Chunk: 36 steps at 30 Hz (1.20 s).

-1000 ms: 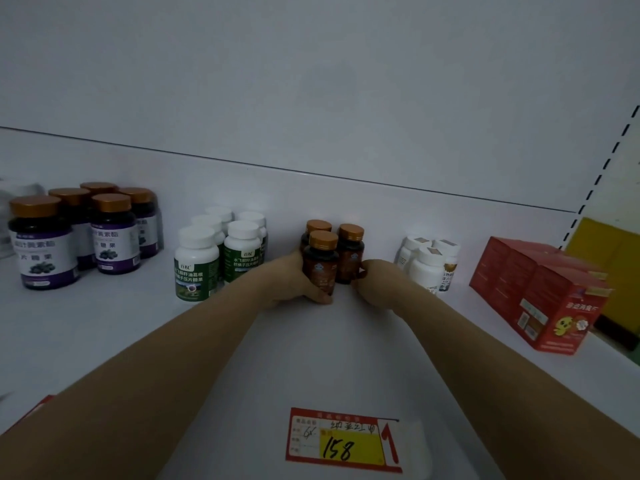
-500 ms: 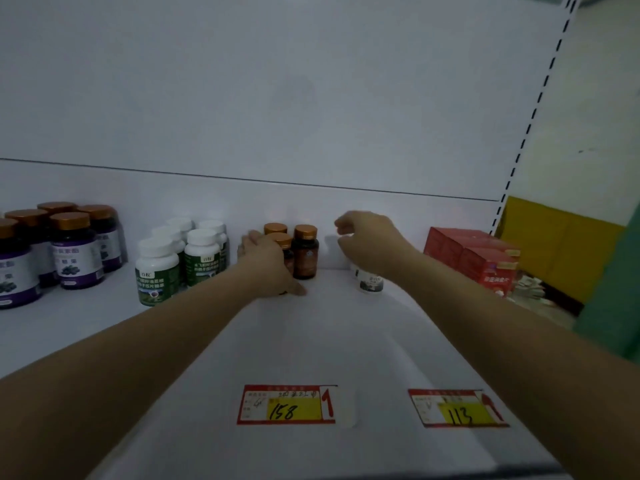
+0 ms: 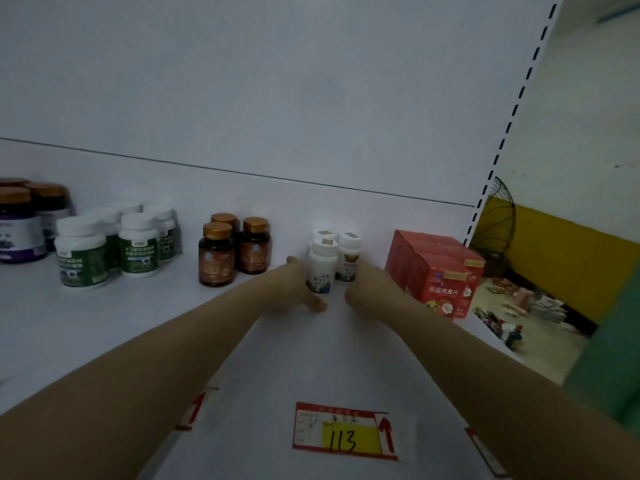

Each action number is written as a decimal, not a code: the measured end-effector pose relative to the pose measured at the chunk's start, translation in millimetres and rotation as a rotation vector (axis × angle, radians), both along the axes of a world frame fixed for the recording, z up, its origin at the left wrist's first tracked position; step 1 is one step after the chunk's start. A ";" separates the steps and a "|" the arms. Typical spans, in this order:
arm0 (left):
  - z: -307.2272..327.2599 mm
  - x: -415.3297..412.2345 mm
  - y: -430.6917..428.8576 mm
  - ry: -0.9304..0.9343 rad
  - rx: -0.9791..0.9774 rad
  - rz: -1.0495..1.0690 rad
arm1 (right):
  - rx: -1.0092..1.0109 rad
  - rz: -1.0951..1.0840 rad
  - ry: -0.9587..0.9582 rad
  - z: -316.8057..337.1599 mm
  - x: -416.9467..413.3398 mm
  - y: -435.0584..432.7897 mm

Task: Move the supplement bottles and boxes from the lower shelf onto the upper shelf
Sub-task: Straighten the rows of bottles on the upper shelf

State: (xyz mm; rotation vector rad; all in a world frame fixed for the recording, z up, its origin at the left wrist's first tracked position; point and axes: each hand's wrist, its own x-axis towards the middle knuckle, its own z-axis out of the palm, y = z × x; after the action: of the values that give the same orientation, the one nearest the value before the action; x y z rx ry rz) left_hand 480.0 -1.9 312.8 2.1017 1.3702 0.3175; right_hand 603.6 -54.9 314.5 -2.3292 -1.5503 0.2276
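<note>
Three small white bottles [image 3: 323, 261] stand together on the shelf [image 3: 277, 358], between the amber bottles [image 3: 225, 252] and the red boxes [image 3: 440, 271]. The left hand [image 3: 298, 289] grips the white bottles from the left, fingers along the side and thumb low in front. The right hand [image 3: 363, 289] touches them from the right; its fingers are hidden, so I cannot tell whether it grips. A price tag [image 3: 343, 431] marked 113 lies near the shelf's front edge.
</note>
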 end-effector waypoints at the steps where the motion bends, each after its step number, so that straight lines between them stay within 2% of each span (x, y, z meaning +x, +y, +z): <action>1: -2.8 2.7 3.4 -0.001 -0.006 -0.004 | -0.004 -0.035 0.027 -3.6 3.4 5.6; 9: -18.5 13.7 26.2 -0.122 -0.001 -0.109 | -0.062 0.007 0.030 -12.3 17.3 28.0; 13: -19.5 14.7 26.2 -0.119 0.020 -0.109 | -0.069 -0.006 0.004 -13.1 15.8 30.2; 17: -17.8 15.9 23.0 -0.102 0.024 -0.078 | -0.051 -0.048 0.061 -10.7 8.5 25.4; 20: -12.9 12.9 15.2 -0.069 0.032 -0.017 | 0.107 -0.067 0.163 7.6 -1.7 11.6; 24: -7.2 6.9 -7.2 -0.073 0.069 0.070 | 0.362 0.048 0.070 74.1 -7.4 -22.0; 27: 6.4 12.1 -28.0 -0.112 0.237 0.011 | 0.516 0.072 -0.010 123.2 8.2 -49.2; 29: 22.2 23.0 -45.6 -0.149 0.239 -0.090 | 0.579 0.066 -0.010 141.6 28.3 -69.0; 32: 38.2 49.0 -67.5 -0.064 0.133 -0.226 | 0.537 0.008 -0.011 136.9 75.8 -91.3; 34: 38.2 68.0 -74.9 -0.012 0.087 -0.258 | 0.416 0.003 -0.016 116.2 108.5 -101.4; 36: 31.4 86.3 -76.3 -0.004 0.043 -0.252 | 0.264 0.021 0.099 88.2 135.8 -106.9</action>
State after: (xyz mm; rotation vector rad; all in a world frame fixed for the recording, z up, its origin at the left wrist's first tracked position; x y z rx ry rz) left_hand 566.3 -78.2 344.3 2.2775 1.0879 0.2483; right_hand 739.5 -161.8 402.8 -2.0684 -1.4613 0.1320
